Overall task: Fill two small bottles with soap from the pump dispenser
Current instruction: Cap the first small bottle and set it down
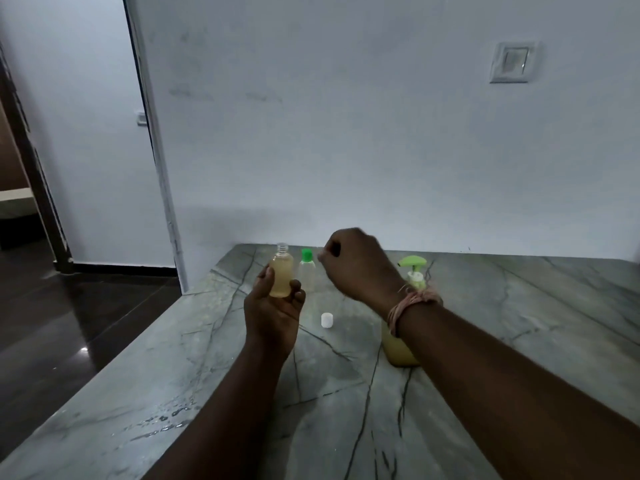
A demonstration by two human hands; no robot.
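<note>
1. Here we see our two arms reach out over a grey stone counter (pixel 194 368) with dark lines in it.
2. Some wet drops (pixel 162 419) shine on the counter near us, on the left side.
3. Our right wrist has a pink thread (pixel 408 303) tied round it.
4. The soap pump (pixel 412 271) stands on the counter just behind that wrist. The arm hides much of it. We can see its green top and some yellow soap low down.
5. A small white cap (pixel 327 320) lies on the counter between our two hands.
6. Our left hand (pixel 273 317) holds a small bottle (pixel 281 277) up off the counter. The thumb and fingers curl round its lower part. The bottle stands straight, has no cap on, and is nearly full of pale yellow soap.
7. Our right hand (pixel 356 265) is up in the air, to the right of that bottle and not touching it. Its fingers are curled in. It looks a bit blurry, so we cannot tell if it holds something tiny.
8. A second bottle (pixel 306 275) stands on the counter just behind the first one. It has a green cap on and looks clear.
9. Far back there is a white wall (pixel 346 133) with a switch (pixel 512 62) on it, and a doorway (pixel 31 174) on the left.
</note>
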